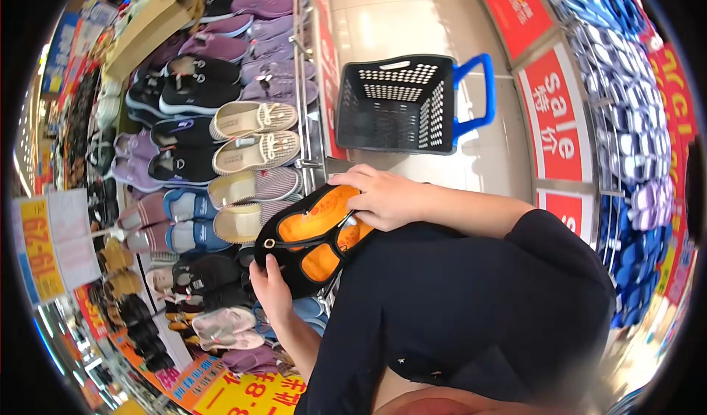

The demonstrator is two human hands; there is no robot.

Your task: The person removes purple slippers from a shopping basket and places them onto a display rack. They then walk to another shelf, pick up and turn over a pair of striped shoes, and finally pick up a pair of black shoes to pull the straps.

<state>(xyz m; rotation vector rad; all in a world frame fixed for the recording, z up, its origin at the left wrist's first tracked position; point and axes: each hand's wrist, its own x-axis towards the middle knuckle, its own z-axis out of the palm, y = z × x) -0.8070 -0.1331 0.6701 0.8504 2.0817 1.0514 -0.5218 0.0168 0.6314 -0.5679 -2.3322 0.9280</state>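
1. The left hand (270, 286) holds the low end of a pair of black cloth shoes with orange insides (318, 240). Its thumb lies on top of the black cloth and its fingers are tucked under.
2. The right hand (384, 198) is closed over the top end of the same shoes. Its fingers curl over the edge by the orange part.
3. So both hands are clamped on the shoes, one at each end, with a small gap between the hands.
4. The shoes are up in the air, close to the person's dark blue shirt (456, 304). They are just in front of the metal shelf edge (313, 157).
5. The long shelf is full of shoes in rows. There are beige slip-on shoes with little bows (254, 120), purple cloth shoes (272, 47), black sneakers with white soles (195, 83) and striped slip-on shoes (254, 187).
6. A black plastic shopping basket with a blue handle (398, 106) stands on the shiny pale floor (383, 25), past the hands.
7. A red sign with the white word "sale" (556, 117) is on the other side of the floor. Beside it hang lots of blue slippers (633, 128).
8. A yellow price sign (37, 245) sits at the far end of the shelf.
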